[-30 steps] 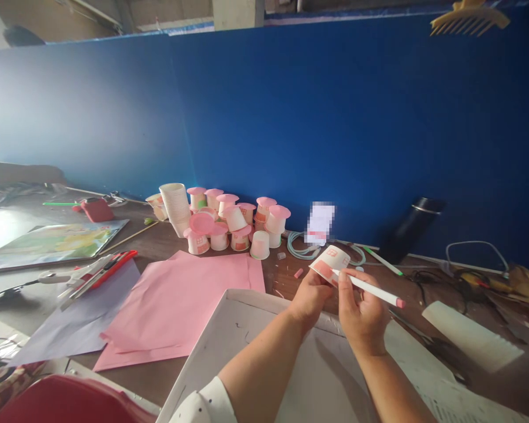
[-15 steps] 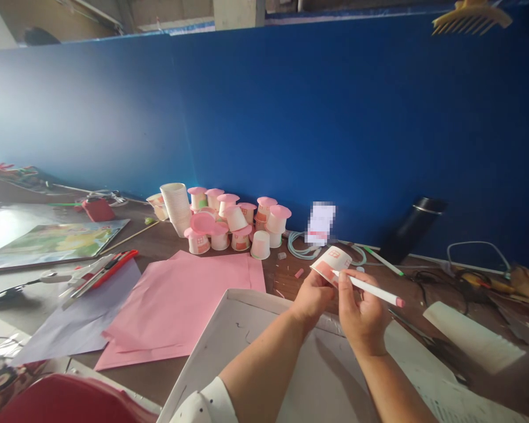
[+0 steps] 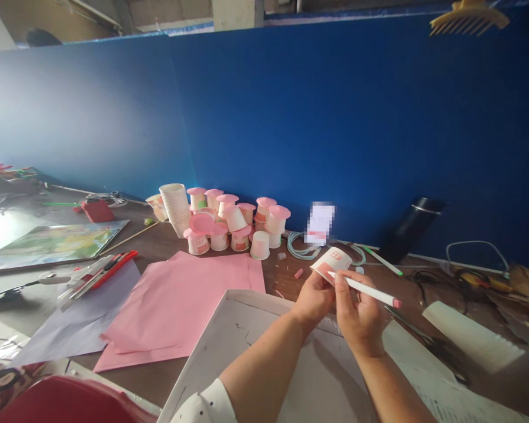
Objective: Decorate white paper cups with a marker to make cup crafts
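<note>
near the cable (image 3: pixel 300 251), hands (image 3: pixel 314 304) (image 3: pixel 360 317) hold a tilted cup (image 3: pixel 337 257) and slanted marker (image 3: pixel 368 288), tip (image 3: pixel 331 274) leftward.

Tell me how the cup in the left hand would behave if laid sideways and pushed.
The cup would likely roll in a curve, being round and tapered. It looks like paper, so it's probably light and may dent.

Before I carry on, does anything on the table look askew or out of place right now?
Yes, slightly: one white cup beyond the pink paper sits tilted among straighter, pink-topped cups, and the tall stack of cups appears to lean. I see no spill.
</note>
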A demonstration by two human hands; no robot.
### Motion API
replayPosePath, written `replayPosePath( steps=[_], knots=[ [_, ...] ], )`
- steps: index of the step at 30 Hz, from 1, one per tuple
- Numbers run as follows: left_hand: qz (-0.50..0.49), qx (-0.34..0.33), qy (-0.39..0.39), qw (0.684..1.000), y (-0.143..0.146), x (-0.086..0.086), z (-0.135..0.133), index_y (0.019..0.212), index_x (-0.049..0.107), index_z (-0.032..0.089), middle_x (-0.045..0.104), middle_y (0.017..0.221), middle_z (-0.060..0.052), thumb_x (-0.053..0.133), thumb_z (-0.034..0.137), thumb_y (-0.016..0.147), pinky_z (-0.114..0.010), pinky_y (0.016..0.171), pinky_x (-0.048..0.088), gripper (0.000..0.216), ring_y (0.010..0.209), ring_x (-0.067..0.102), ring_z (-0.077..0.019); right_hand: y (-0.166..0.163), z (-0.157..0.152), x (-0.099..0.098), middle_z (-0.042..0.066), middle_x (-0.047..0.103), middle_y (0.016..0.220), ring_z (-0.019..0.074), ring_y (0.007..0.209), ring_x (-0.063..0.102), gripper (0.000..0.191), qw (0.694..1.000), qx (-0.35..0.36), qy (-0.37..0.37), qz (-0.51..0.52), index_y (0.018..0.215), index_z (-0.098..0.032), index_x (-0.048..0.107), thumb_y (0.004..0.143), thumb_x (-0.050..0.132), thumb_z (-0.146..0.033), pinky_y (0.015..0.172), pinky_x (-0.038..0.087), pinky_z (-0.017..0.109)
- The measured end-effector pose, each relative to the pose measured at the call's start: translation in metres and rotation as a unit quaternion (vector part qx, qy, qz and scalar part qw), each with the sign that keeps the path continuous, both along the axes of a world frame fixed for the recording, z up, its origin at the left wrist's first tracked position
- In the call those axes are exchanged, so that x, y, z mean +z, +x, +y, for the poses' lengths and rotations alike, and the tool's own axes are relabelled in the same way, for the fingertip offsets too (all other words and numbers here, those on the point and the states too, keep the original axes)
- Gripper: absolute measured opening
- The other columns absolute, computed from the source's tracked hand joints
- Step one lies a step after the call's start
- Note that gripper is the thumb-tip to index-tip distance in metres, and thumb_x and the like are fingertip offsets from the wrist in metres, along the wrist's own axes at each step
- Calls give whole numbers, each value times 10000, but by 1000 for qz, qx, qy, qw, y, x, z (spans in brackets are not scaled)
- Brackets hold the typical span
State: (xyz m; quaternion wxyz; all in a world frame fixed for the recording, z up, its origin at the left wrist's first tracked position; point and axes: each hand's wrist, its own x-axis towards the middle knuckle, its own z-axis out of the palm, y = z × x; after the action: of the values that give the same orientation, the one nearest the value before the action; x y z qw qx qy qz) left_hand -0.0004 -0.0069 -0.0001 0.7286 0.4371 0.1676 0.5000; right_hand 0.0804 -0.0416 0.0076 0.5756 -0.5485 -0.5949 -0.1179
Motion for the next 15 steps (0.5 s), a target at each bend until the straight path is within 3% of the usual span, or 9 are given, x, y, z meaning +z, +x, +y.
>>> replayPosePath(
  steps=[15],
  knots=[
    [12,15,30,999,4,-9,2,1154,600,182,664,1083,-103,701,271,736,-383,938,452,438,1016,613,-242,1,0,-1,68,680,864,192,781,632,212,999,5,-34,-9,881,-188,639,872,540,-375,733,477,311]
  ],
)
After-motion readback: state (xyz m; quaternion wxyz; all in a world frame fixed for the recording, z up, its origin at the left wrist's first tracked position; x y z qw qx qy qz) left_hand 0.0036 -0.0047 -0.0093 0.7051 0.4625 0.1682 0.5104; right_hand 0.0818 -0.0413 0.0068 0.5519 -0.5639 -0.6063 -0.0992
